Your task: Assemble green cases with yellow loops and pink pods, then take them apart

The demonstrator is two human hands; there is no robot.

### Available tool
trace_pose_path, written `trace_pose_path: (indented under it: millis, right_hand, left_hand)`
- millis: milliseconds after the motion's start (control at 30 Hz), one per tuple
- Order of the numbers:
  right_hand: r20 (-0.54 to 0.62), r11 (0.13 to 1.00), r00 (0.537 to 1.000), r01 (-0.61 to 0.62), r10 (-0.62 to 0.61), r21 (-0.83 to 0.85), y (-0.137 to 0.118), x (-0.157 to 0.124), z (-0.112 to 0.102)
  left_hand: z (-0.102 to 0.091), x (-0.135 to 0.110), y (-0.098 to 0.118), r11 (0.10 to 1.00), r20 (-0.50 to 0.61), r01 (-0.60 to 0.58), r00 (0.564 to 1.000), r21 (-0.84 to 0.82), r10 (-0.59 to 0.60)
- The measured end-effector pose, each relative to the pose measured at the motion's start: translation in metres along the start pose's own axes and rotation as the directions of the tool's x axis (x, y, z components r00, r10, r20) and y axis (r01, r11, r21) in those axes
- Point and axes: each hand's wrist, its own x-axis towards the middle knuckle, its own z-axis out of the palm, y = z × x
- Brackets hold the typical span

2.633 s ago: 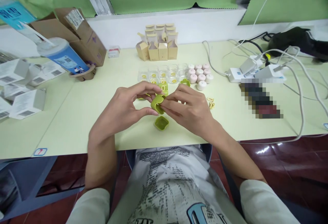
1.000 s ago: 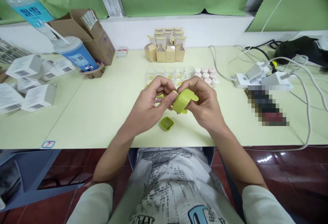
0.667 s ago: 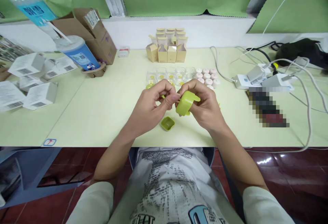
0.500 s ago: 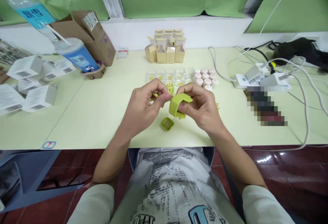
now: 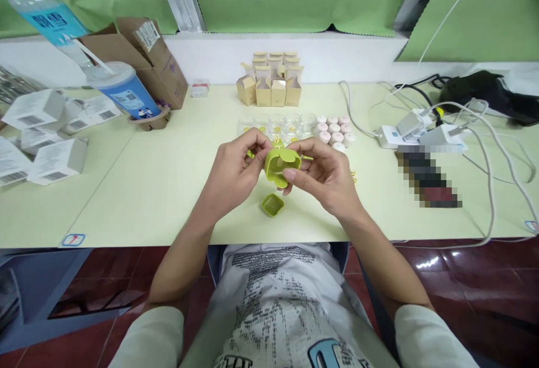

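Between my two hands is a hollow green plastic shell (image 5: 275,167), its open side turned toward me. My right hand (image 5: 322,174) grips its right side, thumb at the lower rim. At the upper left edge, the closed fingers of my left hand (image 5: 238,169) meet the shell; whether they also pinch a small part there is hidden. A second green piece, a small cup (image 5: 273,205), lies on the table just below. More green parts show partly behind my fingers.
Behind my hands are a clear tray (image 5: 280,124) with yellow pieces and several white and pink round items (image 5: 334,129). Small cardboard boxes (image 5: 269,90) stand by the wall. White boxes (image 5: 59,160) and a blue canister (image 5: 132,96) are left; a power strip (image 5: 393,137) with cables is right.
The green shell has turned so its hollow faces me and has moved left, against my left fingers. My right hand has shifted slightly left with it.
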Motion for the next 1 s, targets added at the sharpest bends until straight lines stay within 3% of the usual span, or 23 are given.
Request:
trace_pose_path:
  millis: [500,833,1000]
  right_hand:
    - [-0.107,0.994,0.991,0.068,-0.077,-0.089,0.003,0.002,0.006]
    - [-0.105,0.994,0.990,0.091,-0.097,-0.066,0.006,0.004,0.002]
    - [-0.016,0.993,0.995,0.098,-0.099,-0.060,0.002,0.004,-0.011]
  left_hand:
    - [0.006,-0.001,0.004,1.000,-0.023,-0.005,1.000,0.006,0.006]
    - [0.011,-0.002,0.003,1.000,-0.063,-0.007,0.998,-0.006,0.007]
    - [0.009,-0.005,0.001,1.000,-0.126,-0.005,0.992,-0.025,0.002]
